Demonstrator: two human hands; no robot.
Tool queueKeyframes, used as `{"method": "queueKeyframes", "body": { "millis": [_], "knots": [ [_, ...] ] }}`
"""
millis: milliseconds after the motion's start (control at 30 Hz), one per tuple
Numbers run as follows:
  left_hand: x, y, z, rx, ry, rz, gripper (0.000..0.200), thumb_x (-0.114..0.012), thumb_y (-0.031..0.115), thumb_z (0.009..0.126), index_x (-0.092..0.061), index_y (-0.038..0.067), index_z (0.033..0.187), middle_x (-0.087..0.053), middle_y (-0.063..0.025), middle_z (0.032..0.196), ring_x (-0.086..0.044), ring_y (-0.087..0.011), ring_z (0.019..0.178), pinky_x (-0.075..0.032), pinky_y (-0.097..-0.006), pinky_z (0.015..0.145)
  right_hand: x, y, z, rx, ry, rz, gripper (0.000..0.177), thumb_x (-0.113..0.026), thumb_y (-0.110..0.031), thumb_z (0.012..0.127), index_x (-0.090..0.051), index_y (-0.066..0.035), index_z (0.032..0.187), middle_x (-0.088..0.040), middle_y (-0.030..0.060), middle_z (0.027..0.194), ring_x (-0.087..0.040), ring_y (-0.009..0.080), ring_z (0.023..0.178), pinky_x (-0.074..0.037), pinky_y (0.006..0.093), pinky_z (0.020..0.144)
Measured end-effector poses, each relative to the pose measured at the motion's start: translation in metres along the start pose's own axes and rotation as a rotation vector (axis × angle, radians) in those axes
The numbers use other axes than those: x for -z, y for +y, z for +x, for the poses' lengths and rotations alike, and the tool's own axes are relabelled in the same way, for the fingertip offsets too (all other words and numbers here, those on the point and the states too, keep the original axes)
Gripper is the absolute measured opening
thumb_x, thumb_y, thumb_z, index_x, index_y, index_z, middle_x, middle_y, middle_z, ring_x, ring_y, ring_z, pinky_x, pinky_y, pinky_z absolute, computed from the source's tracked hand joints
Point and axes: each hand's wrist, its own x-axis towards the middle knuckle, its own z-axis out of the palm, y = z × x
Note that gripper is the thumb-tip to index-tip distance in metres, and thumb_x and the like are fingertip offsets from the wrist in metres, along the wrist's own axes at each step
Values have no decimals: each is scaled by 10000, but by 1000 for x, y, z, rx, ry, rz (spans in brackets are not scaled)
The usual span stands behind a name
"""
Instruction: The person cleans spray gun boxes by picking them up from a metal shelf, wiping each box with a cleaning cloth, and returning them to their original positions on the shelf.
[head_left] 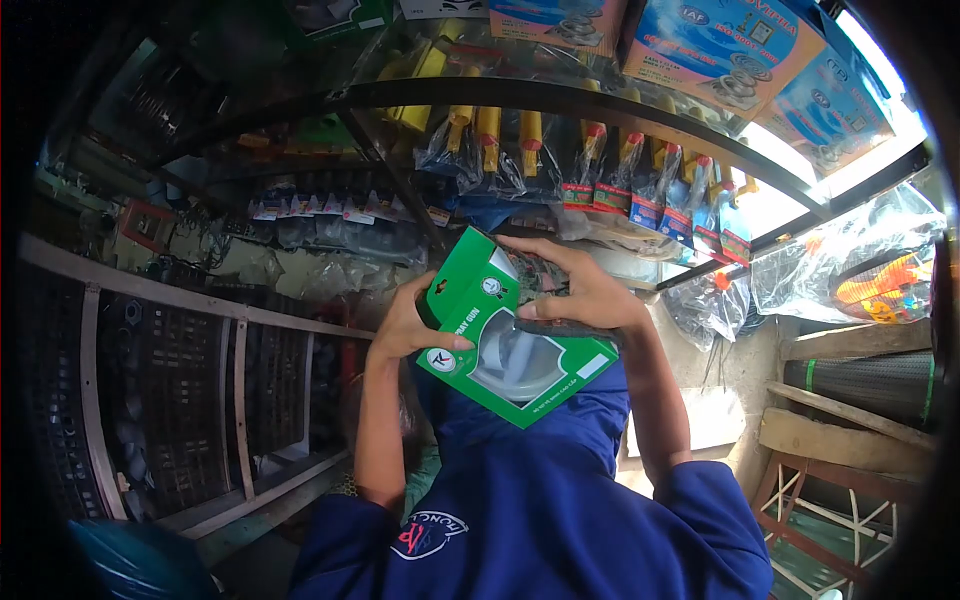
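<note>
A green box (468, 385) printed "SPRAY GUN" is held tilted in front of my chest. Through its clear window a pale, partly hidden item shows. My left hand (408, 325) grips the box's left side, its thumb lying across the front by the round logo. On the upper right, my right hand (578, 290) holds the box, with the thumb on the front near the window and the other fingers over the top edge. Something dark and patterned, hard to make out, lies between that hand and the box.
Above hang yellow-handled tools (530, 130) in plastic packets under a dark metal shelf bar (440, 92). Blue printed boxes (715, 50) sit up on the shelf. Black crates (165, 390) stand behind a rail at left; a wire mesh roll (865, 385) lies at right.
</note>
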Motion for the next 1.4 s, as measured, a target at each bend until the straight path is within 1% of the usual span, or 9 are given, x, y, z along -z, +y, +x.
{"method": "queueKeyframes", "body": {
  "millis": [233, 467, 533, 667, 700, 800, 933, 1100, 1400],
  "knots": [
    [-10, -32, -22, -2, 287, -353, 660, -876, 177, 601, -642, 1, 1192, -666, -37, 1018, -641, -143, 940, -495, -286, 883, 21, 2, -20, 24, 81, -321, 511, -656, -298, 940, -580, -80, 1396, -515, 195, 1470, -510, 340, 1344, -389, 399, 1111],
    [-31, -40, -36, 59, 369, -493, 726, -869, 200, 638, -584, -14, 1271, -669, -48, 1041, -660, -148, 931, -527, -289, 885, -28, 20, 1, 185, 682, -72, 485, -569, -255, 968, -541, -51, 1407, -435, 181, 1531, -408, 325, 1425, -280, 392, 1176],
    [-38, -42, -38, 75, 372, -500, 746, -877, 210, 638, -576, -14, 1283, -667, -44, 1042, -659, -143, 931, -528, -287, 879, -22, 19, 4, 160, 626, 43, 538, -555, -226, 963, -478, -50, 1466, -372, 182, 1577, -327, 332, 1476, -236, 411, 1199],
    [-47, -68, -41, 136, 497, -683, 473, -757, 313, 869, -605, 16, 1204, -673, -55, 1020, -677, -151, 899, -564, -309, 788, -24, 12, 2, 170, 506, -45, 630, -539, -211, 965, -360, -65, 1551, -241, 183, 1648, -197, 344, 1537, -182, 427, 1225],
    [-49, -69, -37, 98, 524, -858, 276, -659, 211, 957, -606, 32, 1160, -656, -31, 962, -674, -129, 821, -564, -287, 715, -28, 10, -2, 186, 457, -89, 653, -535, -204, 964, -330, -68, 1568, -205, 183, 1663, -159, 347, 1551, -165, 431, 1232],
    [-41, -63, -31, 74, 654, -867, 228, -653, 230, 967, -607, 51, 1101, -655, -28, 918, -680, -137, 797, -570, -305, 695, -39, 4, -16, 139, 328, -87, 670, -531, -184, 958, -308, -73, 1580, -155, 184, 1678, -100, 361, 1561, -132, 436, 1240],
    [-26, -60, -38, 32, 509, -722, 291, -728, 206, 893, -601, 48, 1101, -669, -44, 911, -694, -148, 820, -590, -306, 756, -35, 5, -19, 159, 299, -142, 676, -550, -175, 942, -333, -108, 1578, -162, 179, 1676, -126, 364, 1556, -137, 438, 1240],
    [-33, -36, -38, 97, 365, -549, 669, -860, 261, 687, -560, -5, 1224, -660, -55, 941, -676, -147, 765, -589, -295, 719, -16, 2, 3, 170, 472, -85, 641, -527, -253, 967, -355, -110, 1567, -214, 178, 1661, -196, 343, 1540, -171, 437, 1231],
    [-48, -63, -40, 42, 646, -793, 271, -649, 261, 976, -622, 73, 1169, -680, -47, 966, -698, -163, 852, -582, -326, 747, -23, 17, -8, 94, 306, -44, 569, -473, -252, 1015, -373, -85, 1551, -287, 206, 1623, -245, 350, 1523, -197, 421, 1224]
  ]
}}
